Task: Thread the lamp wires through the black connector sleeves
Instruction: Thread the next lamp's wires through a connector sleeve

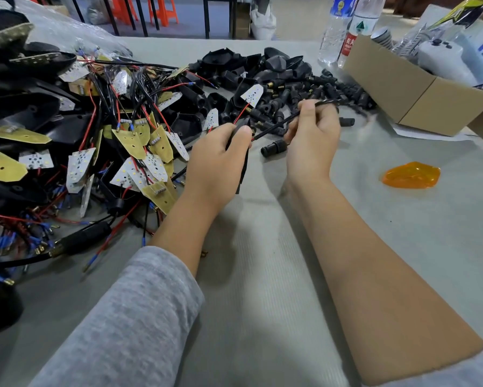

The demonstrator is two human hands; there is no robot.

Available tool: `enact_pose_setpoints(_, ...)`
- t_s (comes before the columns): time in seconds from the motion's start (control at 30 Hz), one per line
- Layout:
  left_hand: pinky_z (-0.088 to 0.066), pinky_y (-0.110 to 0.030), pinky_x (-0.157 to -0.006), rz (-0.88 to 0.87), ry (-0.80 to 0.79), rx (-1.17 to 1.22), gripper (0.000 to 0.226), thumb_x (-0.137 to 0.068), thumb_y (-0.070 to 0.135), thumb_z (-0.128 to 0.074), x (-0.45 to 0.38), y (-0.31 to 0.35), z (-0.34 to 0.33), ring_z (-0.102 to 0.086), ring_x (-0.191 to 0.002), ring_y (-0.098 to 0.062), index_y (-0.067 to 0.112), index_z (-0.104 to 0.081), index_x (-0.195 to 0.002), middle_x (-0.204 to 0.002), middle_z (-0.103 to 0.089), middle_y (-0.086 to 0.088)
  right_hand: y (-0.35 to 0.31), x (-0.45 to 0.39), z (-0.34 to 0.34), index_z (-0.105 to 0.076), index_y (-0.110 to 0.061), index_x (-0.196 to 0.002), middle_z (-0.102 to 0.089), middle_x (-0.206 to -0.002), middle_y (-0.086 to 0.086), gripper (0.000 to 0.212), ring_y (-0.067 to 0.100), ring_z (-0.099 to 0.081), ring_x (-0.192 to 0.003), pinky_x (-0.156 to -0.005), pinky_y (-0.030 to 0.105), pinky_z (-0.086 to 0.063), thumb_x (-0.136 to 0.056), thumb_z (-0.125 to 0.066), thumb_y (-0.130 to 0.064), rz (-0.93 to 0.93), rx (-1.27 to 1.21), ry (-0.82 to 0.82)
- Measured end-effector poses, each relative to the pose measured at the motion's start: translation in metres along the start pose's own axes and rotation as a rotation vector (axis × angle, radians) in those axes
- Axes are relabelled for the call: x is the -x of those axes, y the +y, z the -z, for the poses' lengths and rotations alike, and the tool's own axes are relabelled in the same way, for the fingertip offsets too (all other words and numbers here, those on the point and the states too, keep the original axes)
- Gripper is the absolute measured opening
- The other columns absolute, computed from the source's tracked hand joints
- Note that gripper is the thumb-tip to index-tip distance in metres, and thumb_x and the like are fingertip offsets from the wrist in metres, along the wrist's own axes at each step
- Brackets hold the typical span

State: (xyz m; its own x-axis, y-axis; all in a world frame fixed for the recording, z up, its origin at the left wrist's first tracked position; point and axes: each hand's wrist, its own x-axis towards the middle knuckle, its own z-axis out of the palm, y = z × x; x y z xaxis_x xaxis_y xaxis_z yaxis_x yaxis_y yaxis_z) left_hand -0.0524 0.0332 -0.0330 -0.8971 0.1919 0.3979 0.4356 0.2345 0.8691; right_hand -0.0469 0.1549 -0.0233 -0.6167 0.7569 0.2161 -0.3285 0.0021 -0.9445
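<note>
Left hand [220,155] gripping black lamp housing [241,163] steady; right hand [313,129] pinching thin black wire [274,127] taut, likely for sleeving

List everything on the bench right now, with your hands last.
LED boards with wires: many, white and yellow, red and black leads, heaped left.
Lamp housings: many, black, far centre.
Connector sleeves: many, black, pile centre-right; one apart near the hands.
Lens: one, orange, right.
Cardboard box: one, brown, far right.
Water bottles: two, clear, far right.
Table: grey cover.
Left hand: grips a black part.
Right hand: fingers pinch a black wire.
</note>
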Motion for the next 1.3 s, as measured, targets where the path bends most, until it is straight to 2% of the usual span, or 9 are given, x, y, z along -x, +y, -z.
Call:
enact_pose_setpoints(0.13,-0.043,-0.050,-0.062,0.028,-0.007,-0.003,0.047,-0.085,0.044,-0.039,0.001,-0.001,-0.001,-0.045,-0.065,-0.033,-0.001,-0.049,-0.074,-0.066,-0.048,-0.019,0.001,0.002,-0.001,-0.042,-0.023,-0.080,-0.048,-0.075,0.014,0.022,0.040,-0.049,-0.072,-0.071,0.044,-0.046,-0.102,-0.043,-0.019,0.186,0.139,0.018)
enact_pose_setpoints(0.23,-0.037,-0.045,-0.061,0.072,-0.019,0.038,0.038,-0.086,0.041,-0.040,0.000,-0.002,0.001,-0.043,-0.061,-0.016,0.009,-0.044,-0.065,-0.060,-0.046,-0.007,0.007,-0.003,0.001,-0.045,-0.020,-0.080,-0.049,-0.065,0.005,0.022,0.017,-0.049,-0.055,-0.053,0.031,-0.045,-0.102,-0.044,-0.016,0.009,0.068,0.035)
enact_pose_setpoints(0.4,-0.045,-0.050,-0.065,0.074,-0.066,0.045,0.049,-0.086,0.044,-0.038,0.001,-0.003,-0.001,-0.048,-0.063,-0.031,-0.003,-0.045,-0.073,-0.072,-0.054,-0.026,0.013,-0.016,0.011,-0.047,-0.013,-0.080,-0.048,-0.059,0.000,0.022,0.007,-0.042,-0.037,-0.044,0.020,-0.040,-0.101,-0.047,-0.016,-0.274,-0.120,0.107)
enact_pose_setpoints(0.53,-0.034,-0.025,-0.055,0.176,-0.070,0.125,0.036,-0.082,0.043,-0.040,0.000,-0.003,0.000,-0.041,-0.055,-0.012,0.016,-0.048,-0.060,-0.056,-0.045,0.003,0.010,-0.017,0.013,-0.055,-0.013,-0.078,-0.050,-0.053,-0.004,0.018,0.008,-0.044,-0.041,-0.044,0.019,-0.040,-0.096,-0.056,-0.011,-0.326,-0.169,-0.077)
enact_pose_setpoints(0.63,-0.034,-0.037,-0.064,0.225,-0.060,0.241,0.047,-0.083,0.044,-0.041,-0.002,-0.003,0.002,-0.042,-0.065,-0.020,0.000,-0.051,-0.076,-0.071,-0.047,-0.012,0.010,-0.011,0.009,-0.061,-0.005,-0.087,-0.054,-0.053,-0.002,0.011,0.010,-0.045,-0.043,-0.045,0.020,-0.039,-0.094,-0.059,-0.013,-0.337,-0.092,-0.368)
enact_pose_setpoints(0.77,-0.041,-0.029,-0.058,0.218,-0.051,0.314,0.040,-0.089,0.041,-0.039,-0.003,-0.002,0.002,-0.049,-0.065,-0.018,0.004,-0.053,-0.083,-0.070,-0.054,-0.007,0.013,0.000,0.004,-0.065,-0.010,-0.078,-0.061,-0.059,0.001,0.016,0.011,-0.053,-0.051,-0.054,0.021,-0.044,-0.094,-0.060,-0.011,-0.228,0.152,-0.679)
enact_pose_setpoints(0.9,-0.046,-0.028,-0.061,0.235,-0.029,0.304,0.051,-0.098,0.037,-0.035,-0.005,-0.005,0.002,-0.054,-0.073,-0.022,-0.009,-0.055,-0.100,-0.080,-0.060,-0.016,0.014,0.001,0.004,-0.066,-0.012,-0.084,-0.062,-0.069,0.003,0.014,0.012,-0.054,-0.056,-0.060,0.023,-0.045,-0.096,-0.058,-0.010,-0.164,0.174,-0.666)
enact_pose_setpoints(1.13,-0.040,-0.041,-0.072,0.280,-0.009,0.156,0.035,-0.096,0.044,-0.037,-0.006,-0.003,0.001,-0.048,-0.074,-0.020,0.012,-0.048,-0.086,-0.083,-0.050,-0.010,0.011,0.001,0.004,-0.057,-0.013,-0.089,-0.069,-0.080,0.002,0.013,0.011,-0.059,-0.057,-0.062,0.023,-0.049,-0.100,-0.051,-0.011,-0.239,0.037,-0.547)
enact_pose_setpoints(1.3,-0.047,-0.056,-0.090,0.305,-0.018,0.202,0.052,-0.082,0.051,-0.035,-0.004,0.003,0.003,-0.060,-0.087,-0.034,0.003,-0.052,-0.093,-0.103,-0.058,-0.033,0.013,0.001,0.005,-0.066,-0.015,-0.090,-0.072,-0.077,-0.004,0.011,0.010,-0.063,-0.065,-0.068,0.023,-0.049,-0.093,-0.061,-0.006,-0.205,0.089,-0.624)
